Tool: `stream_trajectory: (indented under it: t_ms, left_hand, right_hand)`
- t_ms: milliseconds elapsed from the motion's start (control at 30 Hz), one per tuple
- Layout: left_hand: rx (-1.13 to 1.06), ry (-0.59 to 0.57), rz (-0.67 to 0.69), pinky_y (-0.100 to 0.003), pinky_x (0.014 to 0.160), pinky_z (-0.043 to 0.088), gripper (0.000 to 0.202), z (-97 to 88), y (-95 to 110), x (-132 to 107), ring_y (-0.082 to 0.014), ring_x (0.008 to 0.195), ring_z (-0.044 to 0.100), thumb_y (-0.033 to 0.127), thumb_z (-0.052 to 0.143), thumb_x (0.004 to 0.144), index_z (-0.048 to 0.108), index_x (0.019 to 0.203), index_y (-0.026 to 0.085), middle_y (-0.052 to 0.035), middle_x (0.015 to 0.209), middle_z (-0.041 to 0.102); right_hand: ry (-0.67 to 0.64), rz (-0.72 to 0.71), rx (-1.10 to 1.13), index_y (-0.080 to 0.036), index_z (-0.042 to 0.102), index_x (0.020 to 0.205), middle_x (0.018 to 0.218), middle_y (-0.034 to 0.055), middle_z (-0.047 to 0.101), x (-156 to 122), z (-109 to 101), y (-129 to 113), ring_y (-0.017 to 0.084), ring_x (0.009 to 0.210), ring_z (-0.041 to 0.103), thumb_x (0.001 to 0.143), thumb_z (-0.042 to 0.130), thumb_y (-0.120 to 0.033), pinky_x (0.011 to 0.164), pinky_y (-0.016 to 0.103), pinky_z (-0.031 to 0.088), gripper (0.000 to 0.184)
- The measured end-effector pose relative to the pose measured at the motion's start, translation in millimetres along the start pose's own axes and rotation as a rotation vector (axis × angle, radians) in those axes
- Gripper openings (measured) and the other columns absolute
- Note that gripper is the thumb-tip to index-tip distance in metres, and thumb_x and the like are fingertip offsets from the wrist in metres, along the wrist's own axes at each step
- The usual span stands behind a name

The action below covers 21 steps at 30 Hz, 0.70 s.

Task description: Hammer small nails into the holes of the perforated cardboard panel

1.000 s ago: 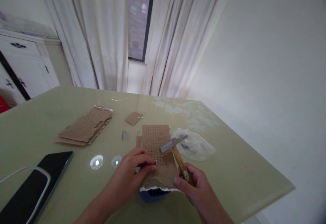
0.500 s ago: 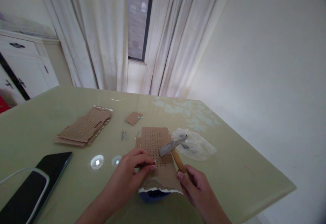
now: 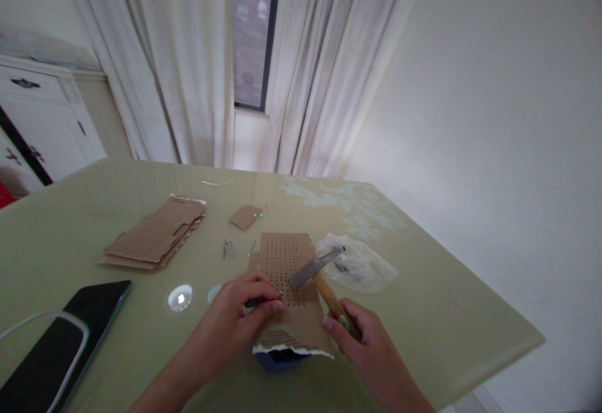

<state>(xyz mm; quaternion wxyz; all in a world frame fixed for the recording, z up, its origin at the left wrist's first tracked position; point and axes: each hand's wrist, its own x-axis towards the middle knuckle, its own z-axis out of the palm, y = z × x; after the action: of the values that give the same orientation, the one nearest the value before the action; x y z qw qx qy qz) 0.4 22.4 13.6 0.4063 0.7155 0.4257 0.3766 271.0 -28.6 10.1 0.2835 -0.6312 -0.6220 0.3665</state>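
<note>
A strip of brown cardboard (image 3: 296, 328) with rows of punched holes rests over a blue container (image 3: 279, 361), which shows only below the torn front edge. Thumb and fingers of my left hand (image 3: 235, 313) pinch a nail (image 3: 281, 294), only its small shiny end visible, at the left end of a hole row. Wrapped round the wooden handle of a hammer (image 3: 310, 270) is my right hand (image 3: 357, 338). The metal head hovers over the cardboard, just right of my left fingertips. Whether it touches the cardboard, I cannot tell.
To the left lies a stack of perforated cardboard pieces (image 3: 150, 234). Several loose nails (image 3: 228, 249) and a small cardboard piece (image 3: 246, 217) lie beyond my left hand. A clear plastic bag (image 3: 369, 266) is at right, a black tablet (image 3: 61, 344) with a white cable (image 3: 78, 322) at left.
The hammer has shifted slightly left and my right hand's grip has turned a little, showing a green mark on the handle. My left hand still pinches at nearly the same place. The view has shifted slightly.
</note>
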Motion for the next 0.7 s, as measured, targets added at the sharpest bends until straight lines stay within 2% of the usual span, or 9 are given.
stream_trajectory:
  t_ms: [367, 500, 600, 700]
  left_hand:
    - [0.020, 0.007, 0.036, -0.025, 0.072, 0.050, 0.022, 0.5, 7.0, 0.0, -0.0175, 0.085, 0.068, 0.028, 0.067, 0.097, 0.081, 0.081, 0.023, -0.0026, 0.090, 0.072]
    - [0.056, 0.002, 0.047, -0.026, 0.075, 0.050, 0.022, 1.2, 7.0, 0.4, -0.0177, 0.084, 0.068, 0.027, 0.066, 0.097, 0.080, 0.081, 0.023, -0.0026, 0.089, 0.072]
    - [0.052, 0.011, 0.058, -0.027, 0.076, 0.050, 0.020, 1.6, 5.8, -0.8, -0.0181, 0.085, 0.068, 0.026, 0.066, 0.097, 0.080, 0.082, 0.023, -0.0027, 0.090, 0.072]
    - [0.053, 0.011, 0.063, -0.027, 0.076, 0.050, 0.019, 1.5, 4.2, -2.1, -0.0185, 0.085, 0.067, 0.026, 0.067, 0.097, 0.081, 0.083, 0.023, -0.0028, 0.090, 0.073]
  right_hand:
    - [-0.001, -0.041, -0.029, -0.022, 0.059, 0.083, 0.071, -0.0043, 0.046, 0.4, -3.0, -0.3, 0.017, 0.066, 0.047, 0.100, 0.057, -0.061, 0.060, 0.029, 0.035, 0.042]
    - [0.030, -0.128, -0.150, -0.025, 0.053, 0.079, 0.065, -0.0042, 0.052, -5.5, -26.2, -24.5, 0.018, 0.061, 0.053, 0.110, 0.044, -0.056, 0.060, 0.029, 0.038, 0.045]
    - [0.120, -0.253, -0.304, -0.025, 0.059, 0.082, 0.064, -0.0030, 0.058, -15.0, -48.1, -52.5, 0.019, 0.060, 0.059, 0.112, 0.045, -0.054, 0.059, 0.029, 0.039, 0.044]
    - [0.200, -0.364, -0.396, -0.027, 0.066, 0.093, 0.067, -0.0020, 0.066, -22.6, -57.4, -69.6, 0.019, 0.059, 0.064, 0.114, 0.045, -0.053, 0.058, 0.029, 0.042, 0.039]
